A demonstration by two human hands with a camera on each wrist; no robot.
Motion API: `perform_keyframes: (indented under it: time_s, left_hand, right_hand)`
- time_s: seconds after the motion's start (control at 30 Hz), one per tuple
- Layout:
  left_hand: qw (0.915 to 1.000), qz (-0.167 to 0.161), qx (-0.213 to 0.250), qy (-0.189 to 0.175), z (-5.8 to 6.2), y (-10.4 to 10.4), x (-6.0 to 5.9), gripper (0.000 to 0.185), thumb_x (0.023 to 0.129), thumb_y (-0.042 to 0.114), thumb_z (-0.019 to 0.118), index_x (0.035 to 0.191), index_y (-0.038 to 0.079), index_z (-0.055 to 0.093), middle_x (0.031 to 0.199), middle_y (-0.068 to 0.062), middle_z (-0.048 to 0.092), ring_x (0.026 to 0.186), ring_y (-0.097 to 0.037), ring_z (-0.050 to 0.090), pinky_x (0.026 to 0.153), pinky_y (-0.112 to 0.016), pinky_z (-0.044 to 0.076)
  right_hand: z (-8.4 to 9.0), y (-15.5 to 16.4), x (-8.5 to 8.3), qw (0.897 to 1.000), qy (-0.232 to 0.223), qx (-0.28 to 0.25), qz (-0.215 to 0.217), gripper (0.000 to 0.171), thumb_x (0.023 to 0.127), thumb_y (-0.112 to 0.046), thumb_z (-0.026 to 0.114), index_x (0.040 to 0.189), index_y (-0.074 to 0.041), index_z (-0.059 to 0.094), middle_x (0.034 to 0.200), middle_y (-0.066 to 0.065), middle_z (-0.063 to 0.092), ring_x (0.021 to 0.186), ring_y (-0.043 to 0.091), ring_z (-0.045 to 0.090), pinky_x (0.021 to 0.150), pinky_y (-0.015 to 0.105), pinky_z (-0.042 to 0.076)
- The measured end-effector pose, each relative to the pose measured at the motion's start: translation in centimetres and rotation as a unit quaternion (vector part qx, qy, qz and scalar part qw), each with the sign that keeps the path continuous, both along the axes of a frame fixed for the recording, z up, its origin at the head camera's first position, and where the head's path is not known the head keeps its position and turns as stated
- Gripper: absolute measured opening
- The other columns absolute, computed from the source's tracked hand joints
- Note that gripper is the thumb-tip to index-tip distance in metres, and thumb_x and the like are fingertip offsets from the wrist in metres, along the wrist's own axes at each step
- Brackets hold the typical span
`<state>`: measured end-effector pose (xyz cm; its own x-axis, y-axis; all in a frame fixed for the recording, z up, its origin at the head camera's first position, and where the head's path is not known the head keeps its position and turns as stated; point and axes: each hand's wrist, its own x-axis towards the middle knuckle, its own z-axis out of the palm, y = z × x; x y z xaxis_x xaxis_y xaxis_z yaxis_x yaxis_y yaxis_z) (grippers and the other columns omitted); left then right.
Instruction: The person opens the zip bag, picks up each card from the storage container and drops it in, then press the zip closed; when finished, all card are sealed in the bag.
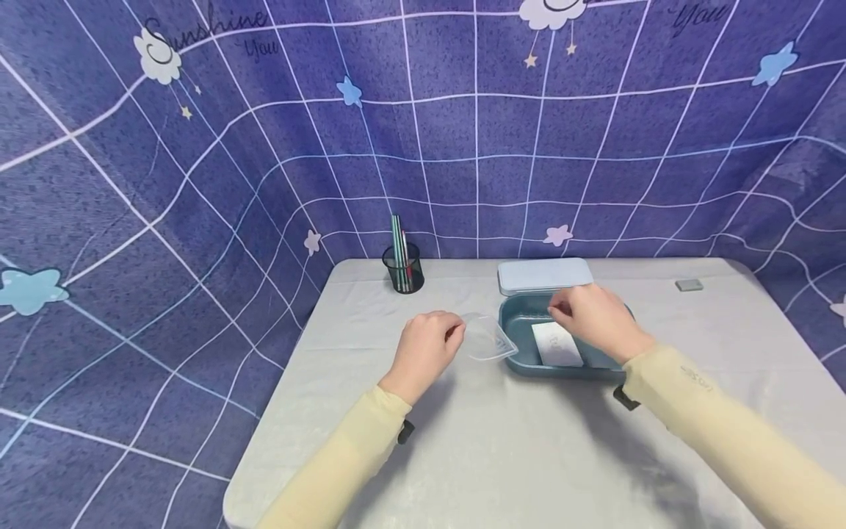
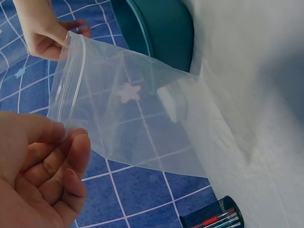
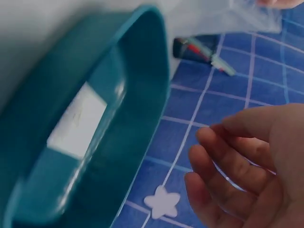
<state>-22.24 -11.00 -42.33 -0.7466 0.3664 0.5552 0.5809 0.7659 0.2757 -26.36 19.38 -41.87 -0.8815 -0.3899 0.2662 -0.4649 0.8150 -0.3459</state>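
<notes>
Here, the left hand [image 1: 426, 347] pinches one corner of a clear zip bag [image 1: 487, 339] between thumb and fingertips; the left wrist view shows the thumb curled onto the film at the mouth end, near the zip strip. The bag hangs just above the grey table [image 1: 502, 455], stretching from that pinch toward the teal box [image 1: 522, 323], its far edge reaching the box's near-left rim. Long axis of the bag: roughly left to right in the head view, from the left hand toward the box.

Right hand [image 1: 595, 319] hovers over the open box, fingers loosely curled, holding nothing as far as the right wrist view shows; the palm is empty there. In the left wrist view its fingertips sit at the other top corner of the bag [image 2: 128, 109], but I cannot tell whether they touch the film or are just beside it.

Inside the box lies a white card [image 1: 557, 344], flat on the bottom, directly under the right hand. The box's pale lid [image 1: 545, 275] lies behind the box, touching or just beside its back rim.

Key relation: card is nearer the right hand; the bag's mouth lies to the left of the card, held by the left hand, opening facing the box.

Elsewhere: a mesh pen cup [image 1: 403, 268] stands at the table's back edge, well apart; a small grey eraser-like block [image 1: 689, 285] far right.
</notes>
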Motion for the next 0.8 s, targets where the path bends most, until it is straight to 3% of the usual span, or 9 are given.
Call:
perform_keyframes:
  time_s: [0.27,0.53,0.6,0.73,0.8]
  left_hand:
    - [1.0000,-0.001,-0.004,0.001,-0.1,0.0,0.0,0.012,0.094,0.007,0.071,0.087,0.011,0.080,0.080,0.001,0.074,0.073,-0.017,0.070,0.069,-0.037,0.056]
    - [1.0000,-0.002,-0.001,0.007,-0.2,-0.1,-0.2,0.011,0.093,0.007,0.072,0.087,0.011,0.080,0.080,0.001,0.073,0.073,-0.016,0.070,0.069,-0.036,0.056]
    - [1.0000,-0.002,-0.002,0.007,-0.2,-0.1,-0.2,0.011,0.093,0.007,0.072,0.087,0.011,0.080,0.081,0.001,0.073,0.073,-0.016,0.070,0.070,-0.036,0.056]
    - [1.0000,0.000,-0.001,0.004,-0.1,-0.1,-0.2,0.011,0.093,0.007,0.072,0.087,0.012,0.080,0.081,0.002,0.073,0.073,-0.016,0.070,0.070,-0.036,0.056]
    - [1.0000,-0.001,-0.001,0.000,-0.1,-0.1,-0.2,0.012,0.094,0.008,0.071,0.088,0.012,0.080,0.081,0.002,0.073,0.073,-0.016,0.070,0.070,-0.035,0.056]
  right_hand:
    - [-0.1,0.8,-2.3,0.998,0.006,0.048,0.051,0.009,0.089,-0.006,0.074,0.084,-0.013,0.078,0.078,-0.004,0.070,0.069,0.015,0.061,0.069,0.049,0.055]
    - [-1.5,0.6,-4.5,0.991,0.015,0.083,0.103,0.029,0.081,0.004,0.069,0.064,-0.018,0.059,0.063,-0.010,0.050,0.061,0.013,0.046,0.058,0.039,0.045]
    - [-1.9,0.5,-5.0,0.988,-0.004,0.102,0.118,0.029,0.081,0.003,0.071,0.065,-0.018,0.058,0.063,-0.010,0.049,0.061,0.013,0.045,0.058,0.038,0.043]
    - [-3.0,0.7,-5.9,0.980,-0.048,0.139,0.134,0.010,0.082,-0.005,0.081,0.081,-0.011,0.072,0.076,-0.006,0.068,0.070,0.015,0.062,0.068,0.042,0.055]
    - [-3.5,0.8,-6.3,0.977,-0.063,0.152,0.136,0.012,0.081,-0.009,0.084,0.090,-0.007,0.076,0.084,-0.001,0.073,0.077,0.019,0.069,0.074,0.045,0.058]
